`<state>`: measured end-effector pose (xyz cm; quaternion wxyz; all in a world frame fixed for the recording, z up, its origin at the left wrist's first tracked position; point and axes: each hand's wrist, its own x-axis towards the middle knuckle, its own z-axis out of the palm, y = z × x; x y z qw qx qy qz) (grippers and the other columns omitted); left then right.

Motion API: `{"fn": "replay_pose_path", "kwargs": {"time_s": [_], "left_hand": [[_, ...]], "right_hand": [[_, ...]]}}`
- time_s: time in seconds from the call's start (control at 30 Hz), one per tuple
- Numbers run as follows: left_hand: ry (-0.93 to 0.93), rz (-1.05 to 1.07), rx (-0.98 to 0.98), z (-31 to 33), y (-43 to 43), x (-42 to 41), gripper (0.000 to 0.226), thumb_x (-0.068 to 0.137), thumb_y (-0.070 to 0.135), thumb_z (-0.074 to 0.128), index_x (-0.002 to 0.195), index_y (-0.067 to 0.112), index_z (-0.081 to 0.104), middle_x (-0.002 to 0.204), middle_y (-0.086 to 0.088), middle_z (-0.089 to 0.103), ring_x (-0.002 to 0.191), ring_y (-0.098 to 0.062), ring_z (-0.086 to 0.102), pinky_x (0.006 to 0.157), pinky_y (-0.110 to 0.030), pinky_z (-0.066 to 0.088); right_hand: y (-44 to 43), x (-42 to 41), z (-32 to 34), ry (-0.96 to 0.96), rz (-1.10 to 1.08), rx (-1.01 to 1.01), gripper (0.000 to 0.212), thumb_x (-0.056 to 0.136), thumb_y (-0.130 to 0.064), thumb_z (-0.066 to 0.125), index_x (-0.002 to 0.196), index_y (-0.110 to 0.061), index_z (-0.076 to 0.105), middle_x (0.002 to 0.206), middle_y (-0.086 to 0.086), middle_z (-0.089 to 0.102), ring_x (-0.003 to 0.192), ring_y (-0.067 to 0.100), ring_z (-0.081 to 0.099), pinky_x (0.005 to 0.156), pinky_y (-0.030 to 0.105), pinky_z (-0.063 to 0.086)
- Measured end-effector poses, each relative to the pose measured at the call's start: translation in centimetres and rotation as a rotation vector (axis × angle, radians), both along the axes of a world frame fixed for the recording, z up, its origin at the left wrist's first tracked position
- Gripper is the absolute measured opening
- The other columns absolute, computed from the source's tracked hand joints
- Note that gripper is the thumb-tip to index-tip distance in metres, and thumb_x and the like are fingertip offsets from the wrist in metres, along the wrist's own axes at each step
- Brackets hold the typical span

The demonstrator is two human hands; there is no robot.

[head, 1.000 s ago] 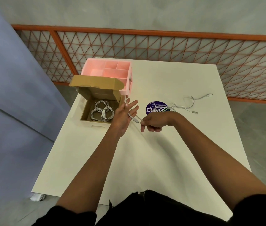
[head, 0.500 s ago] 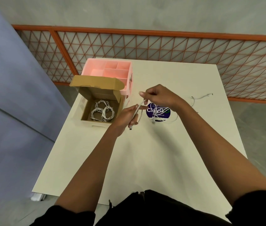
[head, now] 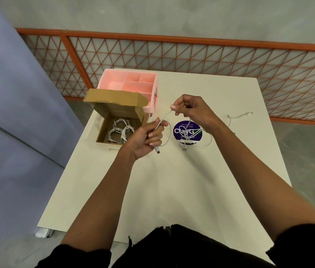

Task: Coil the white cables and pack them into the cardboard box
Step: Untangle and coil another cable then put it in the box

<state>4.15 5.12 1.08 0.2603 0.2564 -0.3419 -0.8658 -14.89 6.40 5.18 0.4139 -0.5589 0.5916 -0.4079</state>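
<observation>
An open cardboard box stands at the table's left, its flap raised, with several coiled white cables inside. My left hand grips one end of a white cable, whose plug pokes out below the fingers. My right hand, raised above a purple sticker, pinches the same cable higher up. The cable arcs between the two hands, and its loose rest hangs down in loops over the sticker. Another white cable lies uncoiled on the table to the right.
A pink compartment organiser stands just behind the cardboard box. A round purple sticker marks the white table. An orange mesh fence runs behind the table. The floor drops away on the left and right.
My left hand closed round the cable end. My right hand rose from the table to above the sticker, drawing the cable up into a loop.
</observation>
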Motion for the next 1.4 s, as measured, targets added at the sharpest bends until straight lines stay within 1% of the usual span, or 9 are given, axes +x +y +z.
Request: {"fn": "replay_pose_path", "kwargs": {"time_s": [0.17,0.47,0.67,0.83,1.03,1.13,1.2,1.3,1.4], "left_hand": [[0.105,0.044,0.059,0.7,-0.2,-0.3,0.037,0.098,0.026,0.032,0.092,0.008,0.064,0.049,0.004,0.013,0.037,-0.009,0.008,0.035,-0.015,0.013],[0.081,0.103,-0.065,0.4,-1.0,0.0,0.047,0.104,0.031,0.024,0.135,0.003,0.044,0.037,0.006,0.035,0.027,-0.007,0.03,0.042,-0.013,0.03],[-0.132,0.225,-0.216,-0.1,-0.8,-1.0,0.04,0.102,0.024,0.035,0.137,0.007,0.042,0.077,0.001,0.074,0.073,-0.009,0.07,0.074,-0.017,0.052],[-0.277,0.199,-0.359,-1.4,-0.9,-1.7,0.033,0.104,0.03,0.031,0.136,0.021,0.034,0.112,-0.001,0.07,0.109,-0.018,0.065,0.102,-0.031,0.039],[-0.575,0.227,-0.542,-1.2,-0.6,-2.1,0.04,0.104,0.024,0.034,0.142,0.013,0.035,0.134,0.0,0.05,0.111,-0.003,0.057,0.072,0.003,0.041],[-0.622,0.133,-0.586,-1.8,-0.8,-2.0,0.03,0.104,0.026,0.032,0.128,0.012,0.045,0.096,-0.002,0.07,0.081,-0.02,0.071,0.066,-0.014,0.049],[-0.696,0.089,-0.622,-2.0,-0.8,-2.0,0.029,0.104,0.027,0.033,0.118,0.009,0.05,0.064,0.003,0.065,0.055,-0.017,0.058,0.06,-0.023,0.043],[-0.737,0.089,-0.508,-1.9,-0.8,-1.9,0.038,0.103,0.03,0.034,0.118,0.003,0.057,0.054,0.007,0.039,0.049,-0.004,0.034,0.054,-0.018,0.032],[-0.556,0.035,-0.341,-1.8,-1.0,-1.2,0.047,0.104,0.034,0.028,0.107,0.002,0.062,0.049,0.01,0.026,0.043,-0.004,0.021,0.044,-0.016,0.019]], "right_hand": [[0.0,0.4,-1.9,0.05,-0.014,0.008,0.022,0.093,-0.031,0.058,0.085,-0.013,0.067,0.069,0.0,0.061,0.063,0.01,0.05,0.06,0.02,0.04],[2.5,3.1,-5.9,0.109,0.245,0.434,0.025,0.105,-0.021,0.029,0.108,-0.01,0.05,0.074,0.004,0.058,0.06,0.015,0.056,0.063,0.023,0.048],[3.4,3.8,-4.7,0.313,0.473,0.529,0.036,0.105,-0.023,0.028,0.114,-0.003,0.057,0.069,0.001,0.054,0.053,0.013,0.047,0.057,0.021,0.042],[2.6,3.4,-2.3,0.476,0.59,0.5,0.037,0.103,-0.028,0.034,0.108,-0.007,0.064,0.065,-0.001,0.053,0.052,0.011,0.045,0.061,0.023,0.041],[1.7,2.0,0.3,0.553,0.483,0.369,0.035,0.1,-0.041,0.04,0.084,-0.026,0.068,0.051,-0.009,0.052,0.045,0.002,0.045,0.06,0.021,0.038],[0.8,1.2,0.5,0.59,0.301,0.238,0.05,0.098,-0.048,0.039,0.089,-0.013,0.074,0.072,0.002,0.063,0.064,0.015,0.055,0.062,0.024,0.039],[0.3,0.7,0.6,0.524,0.197,0.176,0.041,0.098,-0.044,0.042,0.098,-0.01,0.067,0.093,0.005,0.069,0.081,0.02,0.061,0.072,0.028,0.042],[0.0,-0.2,1.0,0.297,0.122,0.166,0.028,0.097,-0.037,0.048,0.109,-0.012,0.053,0.08,-0.005,0.058,0.071,0.01,0.051,0.073,0.027,0.039],[-0.2,-1.4,0.5,0.112,0.117,0.159,0.024,0.096,-0.027,0.054,0.114,-0.012,0.052,0.073,-0.005,0.045,0.072,0.009,0.045,0.069,0.021,0.037]]}}
